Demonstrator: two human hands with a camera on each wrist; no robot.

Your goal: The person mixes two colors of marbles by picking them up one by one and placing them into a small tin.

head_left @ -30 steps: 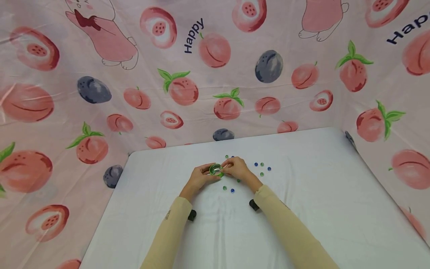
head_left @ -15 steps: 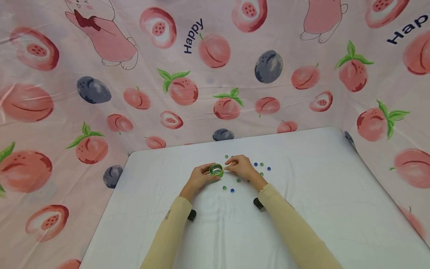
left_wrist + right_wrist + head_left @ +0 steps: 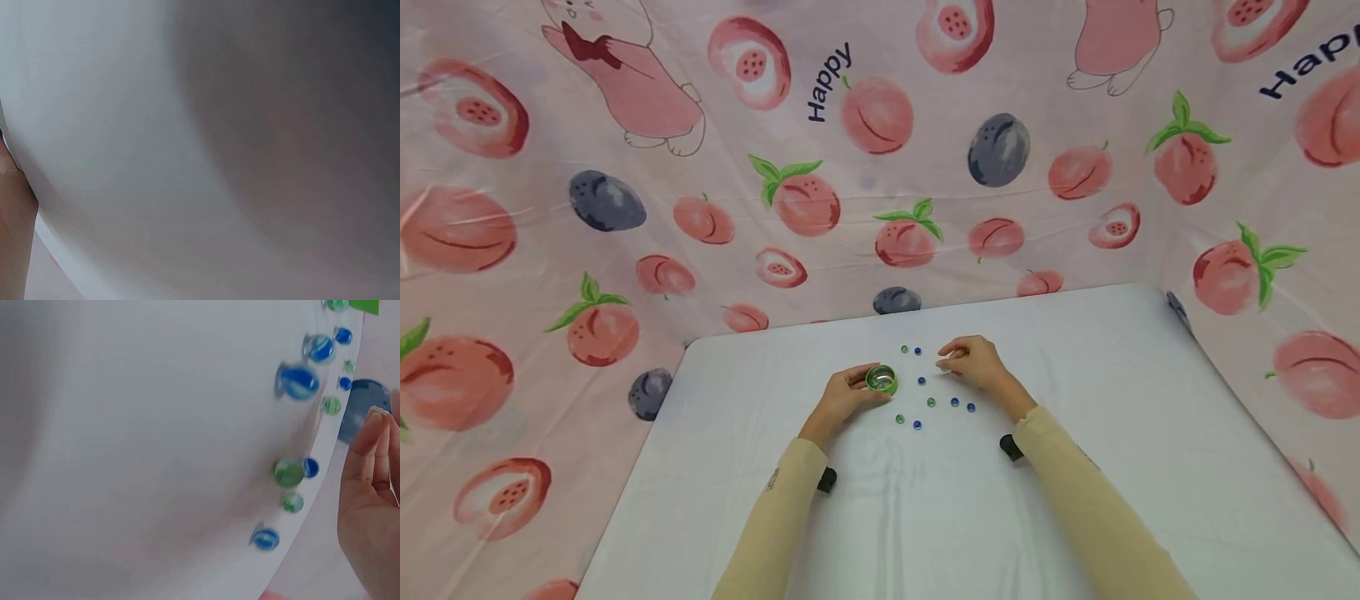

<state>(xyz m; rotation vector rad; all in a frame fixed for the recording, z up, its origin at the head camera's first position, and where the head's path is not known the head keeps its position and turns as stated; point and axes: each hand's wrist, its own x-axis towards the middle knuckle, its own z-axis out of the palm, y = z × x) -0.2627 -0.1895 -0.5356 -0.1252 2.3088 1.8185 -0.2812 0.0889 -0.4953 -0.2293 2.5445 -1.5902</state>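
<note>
My left hand (image 3: 847, 394) grips a small round green tin (image 3: 891, 388) with a shiny metal inside, its mouth facing up; what lies in it is too small to make out. To the right of the tin, my right hand (image 3: 976, 364) hovers over the table with fingers loosely bent. Nothing shows between its thumb and fingertips (image 3: 376, 419) in the right wrist view. Glass marbles lie about it, among them a blue marble (image 3: 922, 381), a green marble (image 3: 931, 402) and another blue marble (image 3: 265, 539). The head view has some marbles hidden behind the right hand.
A white cloth covers the table (image 3: 737, 517). Pink fruit-printed curtains (image 3: 842, 250) hang at its back and sides. A dark object (image 3: 1178, 308) sits at the table's right back edge. The left wrist view shows mostly blurred white cloth and part of a wrist (image 3: 15, 231).
My right hand has moved away from the tin's mouth, to the right and slightly back, uncovering several marbles and covering others. My left hand still holds the tin in the same place.
</note>
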